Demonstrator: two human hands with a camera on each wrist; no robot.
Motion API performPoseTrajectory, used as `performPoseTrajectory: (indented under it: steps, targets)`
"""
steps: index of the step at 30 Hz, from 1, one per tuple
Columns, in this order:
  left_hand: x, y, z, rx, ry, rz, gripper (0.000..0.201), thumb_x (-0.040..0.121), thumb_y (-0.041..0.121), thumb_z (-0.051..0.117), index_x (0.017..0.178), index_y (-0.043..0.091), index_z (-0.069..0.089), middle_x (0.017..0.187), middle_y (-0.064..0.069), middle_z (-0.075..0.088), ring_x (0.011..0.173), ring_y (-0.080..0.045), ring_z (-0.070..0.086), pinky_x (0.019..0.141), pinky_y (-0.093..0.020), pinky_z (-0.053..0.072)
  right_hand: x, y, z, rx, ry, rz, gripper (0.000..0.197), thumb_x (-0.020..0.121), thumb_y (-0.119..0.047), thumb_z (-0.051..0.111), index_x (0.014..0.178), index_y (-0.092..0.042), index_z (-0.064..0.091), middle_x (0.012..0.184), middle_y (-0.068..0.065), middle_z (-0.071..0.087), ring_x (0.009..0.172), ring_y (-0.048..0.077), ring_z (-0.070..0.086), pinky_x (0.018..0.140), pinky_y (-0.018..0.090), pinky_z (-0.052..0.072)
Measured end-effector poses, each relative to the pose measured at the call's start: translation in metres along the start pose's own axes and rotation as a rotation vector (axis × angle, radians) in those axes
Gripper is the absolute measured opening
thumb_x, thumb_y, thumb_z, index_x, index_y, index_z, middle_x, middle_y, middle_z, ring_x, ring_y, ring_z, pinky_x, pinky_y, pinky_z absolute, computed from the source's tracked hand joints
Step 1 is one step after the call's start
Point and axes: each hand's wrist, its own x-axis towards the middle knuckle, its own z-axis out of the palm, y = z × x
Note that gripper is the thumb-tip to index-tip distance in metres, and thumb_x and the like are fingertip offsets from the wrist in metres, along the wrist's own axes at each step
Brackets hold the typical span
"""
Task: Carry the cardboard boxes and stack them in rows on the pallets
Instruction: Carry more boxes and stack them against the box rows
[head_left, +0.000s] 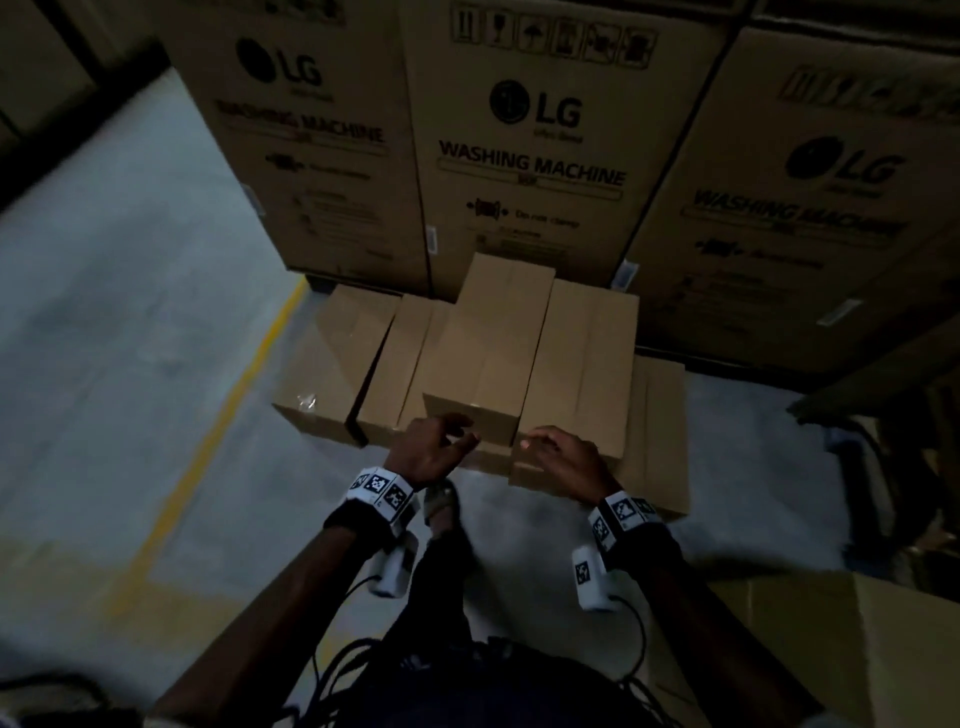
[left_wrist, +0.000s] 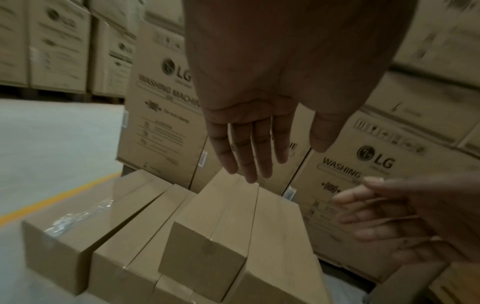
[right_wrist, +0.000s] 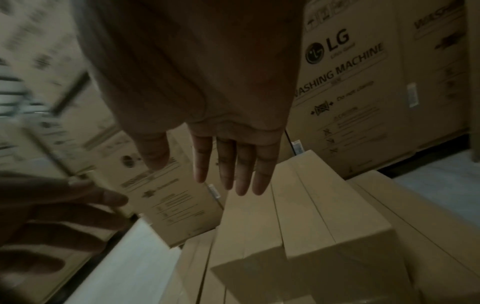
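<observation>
Head, forearms: both reached forward, banded with black-and-white tags at the wrists.
Head, left hand (head_left: 434, 447): hovered at the near end of the top box (head_left: 488, 353), fingers loosely spread, holding nothing.
Head, right hand (head_left: 563, 454): was just beside it, fingers relaxed over the near end of the neighbouring box (head_left: 584, 374), gripping nothing.
Head, boxes: plain cartons lay side by side on the grey floor (head_left: 130, 312) in front of the washing machine cartons (head_left: 530, 145), one resting on top of the row.
Left wrist, left hand (left_wrist: 259, 102): fingers were straight, clear above the top box (left_wrist: 215, 226); right hand (left_wrist: 405, 222) entered from the right, open, blurred.
Right wrist, right hand (right_wrist: 221, 102): fingers were straight and empty above the top box (right_wrist: 254, 226); left hand (right_wrist: 52, 216) was open at lower left.
</observation>
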Motion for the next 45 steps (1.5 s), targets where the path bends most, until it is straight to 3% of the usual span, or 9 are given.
performPoseTrajectory:
  steps: [7,11,17,22,27,31,36,41,45]
  targets:
    - [0.149,-0.033,-0.020,0.147,-0.128,-0.024,0.064,0.090,0.066,0.040,0.133,0.024,0.062,0.129,-0.002,0.068,0.114,-0.026,0.065,0.093,-0.039,0.055,0.140,-0.023,-0.017,0.034,0.008,0.241,0.033,0.102,-0.033,0.062,0.129,-0.013,0.065,0.125,0.006,0.067,0.083,0.005,0.061,0.053,0.000,0.039]
    - [0.214,-0.058,-0.017,0.188,-0.227,-0.064,0.050,0.099,0.051,0.051,0.138,0.020,0.059,0.134,-0.008,0.064,0.120,-0.030,0.061,0.096,-0.038,0.051,0.203,-0.009,-0.001,0.033,0.038,0.367,0.036,0.098,-0.043,0.063,0.127,-0.021,0.068,0.130,0.001,0.067,0.114,0.019,0.063,0.084,0.018,0.044]
    - [0.305,-0.127,0.025,0.164,-0.265,-0.185,0.061,0.098,0.053,0.048,0.147,0.017,0.051,0.147,-0.010,0.053,0.130,-0.030,0.053,0.104,-0.039,0.046,0.302,0.041,0.042,-0.092,-0.017,0.395,0.044,0.104,-0.033,0.056,0.143,-0.013,0.055,0.149,0.010,0.053,0.138,0.029,0.048,0.107,0.028,0.034]
    - [0.362,-0.181,0.066,0.240,-0.202,-0.272,0.074,0.098,0.046,0.057,0.162,0.025,0.026,0.169,-0.005,0.022,0.148,-0.030,0.033,0.113,-0.048,0.038,0.354,0.084,0.069,-0.062,0.183,0.363,0.059,0.100,-0.029,0.063,0.153,-0.015,0.042,0.161,0.009,0.035,0.149,0.026,0.031,0.120,0.037,0.025]
    - [0.390,-0.209,0.092,0.247,-0.118,-0.332,0.092,0.086,0.081,0.040,0.159,0.027,0.025,0.170,-0.007,0.014,0.153,-0.029,0.022,0.113,-0.057,0.040,0.378,0.108,0.083,-0.057,0.203,0.336,0.071,0.099,-0.041,0.062,0.161,-0.027,0.029,0.169,0.001,0.017,0.153,0.023,0.021,0.119,0.049,0.033]
    - [0.387,-0.214,0.101,0.332,-0.145,-0.332,0.103,0.085,0.081,0.018,0.162,0.012,0.018,0.171,-0.014,0.006,0.157,-0.031,0.011,0.120,-0.053,0.032,0.380,0.115,0.091,-0.144,0.208,0.361,0.071,0.101,-0.037,0.061,0.162,-0.025,0.026,0.172,0.001,0.008,0.156,0.019,0.012,0.117,0.038,0.028]
    - [0.382,-0.229,0.098,0.419,-0.137,-0.329,0.094,0.097,0.069,0.035,0.163,0.010,0.001,0.171,-0.014,-0.008,0.158,-0.029,-0.002,0.125,-0.049,0.021,0.384,0.109,0.097,-0.143,0.199,0.292,0.071,0.098,-0.036,0.063,0.160,-0.029,0.028,0.170,0.005,0.015,0.154,0.025,0.017,0.118,0.041,0.028]
    - [0.382,-0.257,0.086,0.349,-0.079,-0.265,0.093,0.094,0.064,0.046,0.163,0.011,0.011,0.171,-0.014,0.002,0.157,-0.033,0.010,0.121,-0.055,0.029,0.398,0.094,0.104,-0.141,0.148,0.237,0.076,0.098,-0.043,0.062,0.161,-0.039,0.020,0.167,0.005,0.020,0.149,0.026,0.027,0.115,0.041,0.034]
    - [0.382,-0.268,0.084,0.207,-0.115,-0.327,0.096,0.091,0.067,0.056,0.162,0.039,-0.002,0.172,0.000,-0.009,0.151,-0.036,0.030,0.111,-0.055,0.044,0.403,0.093,0.106,-0.206,0.119,0.312,0.083,0.091,-0.069,0.055,0.160,-0.049,0.012,0.167,0.013,0.013,0.147,0.033,0.029,0.109,0.043,0.036]
